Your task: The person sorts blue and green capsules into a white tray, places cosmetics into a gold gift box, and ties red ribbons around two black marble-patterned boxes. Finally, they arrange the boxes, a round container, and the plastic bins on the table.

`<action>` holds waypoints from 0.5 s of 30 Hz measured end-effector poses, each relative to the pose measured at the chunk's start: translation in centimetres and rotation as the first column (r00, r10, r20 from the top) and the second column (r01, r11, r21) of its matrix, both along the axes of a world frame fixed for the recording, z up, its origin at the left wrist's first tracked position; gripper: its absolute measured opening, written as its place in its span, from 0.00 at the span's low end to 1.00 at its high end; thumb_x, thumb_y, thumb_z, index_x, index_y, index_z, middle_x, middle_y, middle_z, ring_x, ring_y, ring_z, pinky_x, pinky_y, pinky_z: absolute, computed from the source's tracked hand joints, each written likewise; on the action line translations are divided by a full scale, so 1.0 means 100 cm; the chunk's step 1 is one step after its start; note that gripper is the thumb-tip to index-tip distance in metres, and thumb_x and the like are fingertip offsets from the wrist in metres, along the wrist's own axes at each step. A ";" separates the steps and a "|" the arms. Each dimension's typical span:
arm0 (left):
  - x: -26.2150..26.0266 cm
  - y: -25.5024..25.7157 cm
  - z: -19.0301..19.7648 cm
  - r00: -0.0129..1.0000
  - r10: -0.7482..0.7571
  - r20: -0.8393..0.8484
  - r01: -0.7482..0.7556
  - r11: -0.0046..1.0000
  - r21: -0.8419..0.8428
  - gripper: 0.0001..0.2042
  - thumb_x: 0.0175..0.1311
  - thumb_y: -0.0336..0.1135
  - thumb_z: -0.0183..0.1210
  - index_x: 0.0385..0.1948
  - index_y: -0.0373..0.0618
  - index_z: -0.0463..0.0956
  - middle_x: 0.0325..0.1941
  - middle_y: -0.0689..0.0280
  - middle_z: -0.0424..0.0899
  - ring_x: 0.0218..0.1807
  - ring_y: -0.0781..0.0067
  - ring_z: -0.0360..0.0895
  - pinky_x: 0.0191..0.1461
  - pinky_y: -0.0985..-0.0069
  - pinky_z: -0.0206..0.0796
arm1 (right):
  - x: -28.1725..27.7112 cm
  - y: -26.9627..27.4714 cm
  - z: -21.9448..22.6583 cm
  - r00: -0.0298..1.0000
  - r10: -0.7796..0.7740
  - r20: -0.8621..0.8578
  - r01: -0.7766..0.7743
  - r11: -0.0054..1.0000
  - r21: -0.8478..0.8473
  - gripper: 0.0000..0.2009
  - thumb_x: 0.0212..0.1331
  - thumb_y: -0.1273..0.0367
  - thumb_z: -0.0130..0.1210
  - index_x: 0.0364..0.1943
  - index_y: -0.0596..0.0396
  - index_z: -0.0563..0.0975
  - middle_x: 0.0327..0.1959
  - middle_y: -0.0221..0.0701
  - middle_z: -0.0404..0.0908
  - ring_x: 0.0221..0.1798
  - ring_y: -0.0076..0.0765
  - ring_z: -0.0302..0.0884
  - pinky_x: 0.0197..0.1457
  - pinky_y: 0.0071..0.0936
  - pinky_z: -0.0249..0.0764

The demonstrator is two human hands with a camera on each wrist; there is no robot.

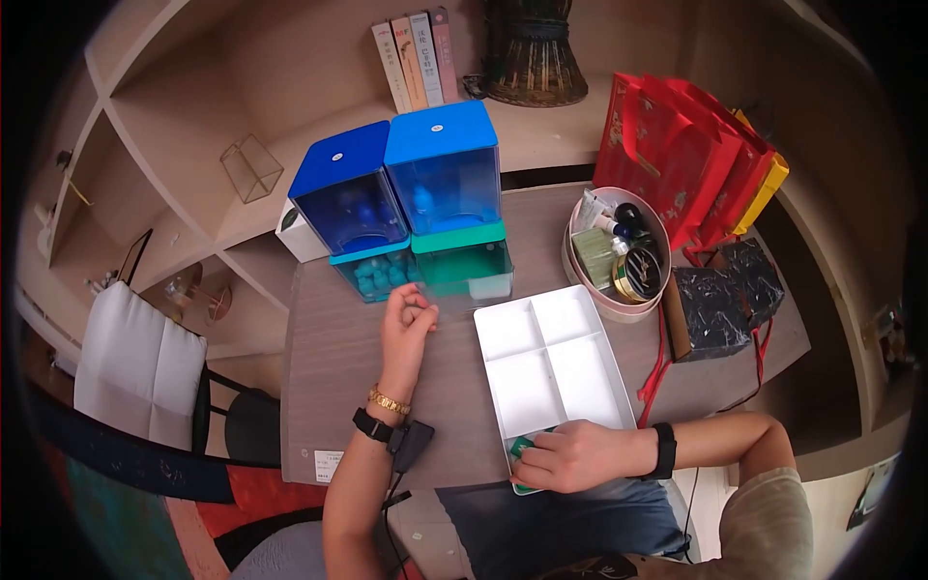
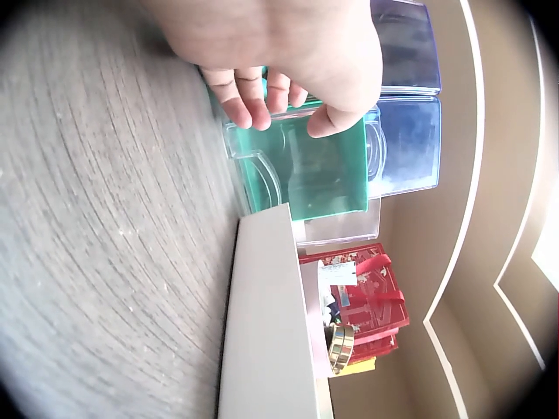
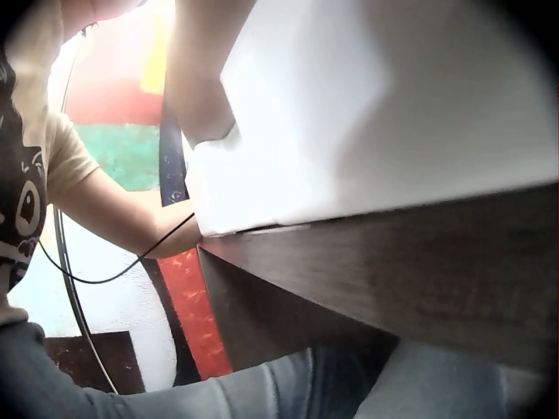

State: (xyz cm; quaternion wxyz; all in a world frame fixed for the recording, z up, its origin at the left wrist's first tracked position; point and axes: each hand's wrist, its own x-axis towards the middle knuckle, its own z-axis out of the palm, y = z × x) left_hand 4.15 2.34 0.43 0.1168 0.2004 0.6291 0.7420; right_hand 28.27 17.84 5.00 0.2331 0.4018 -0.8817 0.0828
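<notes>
Right hand mostly hides green item; left hand's grip unclear.

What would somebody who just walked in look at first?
Probably the two bright blue boxes, stacked on top of two other boxes at the back left of the table. Next might be the red bags, standing at the back right. Then maybe the big white tray in front, where the fingers of the right hand are on something green at the near end.
</notes>
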 end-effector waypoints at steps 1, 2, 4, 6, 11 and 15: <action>-0.001 0.000 0.000 1.000 -0.002 0.011 0.001 1.000 0.010 0.18 0.61 0.22 0.57 0.54 0.36 0.67 0.40 0.68 0.73 0.34 0.83 0.73 0.36 0.83 0.68 | 0.000 0.000 0.002 1.000 -0.004 -0.020 0.004 1.000 -0.009 0.07 0.54 0.65 0.59 0.28 0.50 0.73 0.23 0.22 0.64 0.23 0.20 0.68 0.18 0.18 0.65; 0.000 -0.001 0.000 1.000 -0.003 0.009 0.003 1.000 0.007 0.18 0.61 0.22 0.57 0.53 0.36 0.67 0.39 0.68 0.73 0.33 0.83 0.73 0.36 0.83 0.68 | -0.001 0.001 0.005 0.999 -0.009 -0.041 0.008 1.000 -0.018 0.07 0.54 0.66 0.59 0.27 0.49 0.72 0.22 0.22 0.64 0.23 0.19 0.68 0.17 0.18 0.64; 0.002 -0.001 0.000 1.000 -0.005 0.007 0.005 1.000 0.002 0.18 0.60 0.21 0.57 0.53 0.36 0.67 0.38 0.68 0.73 0.32 0.83 0.73 0.35 0.83 0.68 | -0.002 0.001 0.009 0.997 -0.036 -0.063 0.032 0.998 -0.056 0.09 0.55 0.66 0.60 0.24 0.48 0.72 0.21 0.21 0.63 0.21 0.19 0.68 0.17 0.18 0.63; 0.002 0.000 0.000 1.000 0.002 0.001 -0.002 1.000 0.002 0.17 0.60 0.21 0.57 0.52 0.37 0.67 0.37 0.69 0.73 0.31 0.83 0.73 0.35 0.83 0.67 | -0.002 0.003 0.012 0.995 -0.079 -0.063 0.072 0.991 -0.113 0.10 0.55 0.66 0.62 0.23 0.47 0.72 0.19 0.21 0.62 0.19 0.18 0.67 0.16 0.19 0.62; 0.003 -0.001 -0.001 1.000 0.005 -0.009 -0.005 1.000 -0.013 0.15 0.61 0.24 0.57 0.50 0.39 0.70 0.36 0.70 0.73 0.33 0.82 0.74 0.37 0.82 0.67 | -0.004 0.009 0.023 0.991 -0.134 -0.017 0.130 0.978 -0.164 0.12 0.55 0.66 0.64 0.21 0.47 0.72 0.17 0.22 0.63 0.17 0.21 0.69 0.16 0.21 0.63; 0.002 0.000 -0.005 1.000 0.009 0.010 -0.009 1.000 0.018 0.16 0.59 0.21 0.58 0.49 0.38 0.69 0.37 0.69 0.73 0.30 0.84 0.73 0.34 0.85 0.66 | -0.007 0.020 0.046 0.976 -0.212 0.055 0.219 0.954 -0.206 0.10 0.56 0.67 0.64 0.23 0.49 0.75 0.18 0.23 0.68 0.18 0.25 0.72 0.17 0.24 0.65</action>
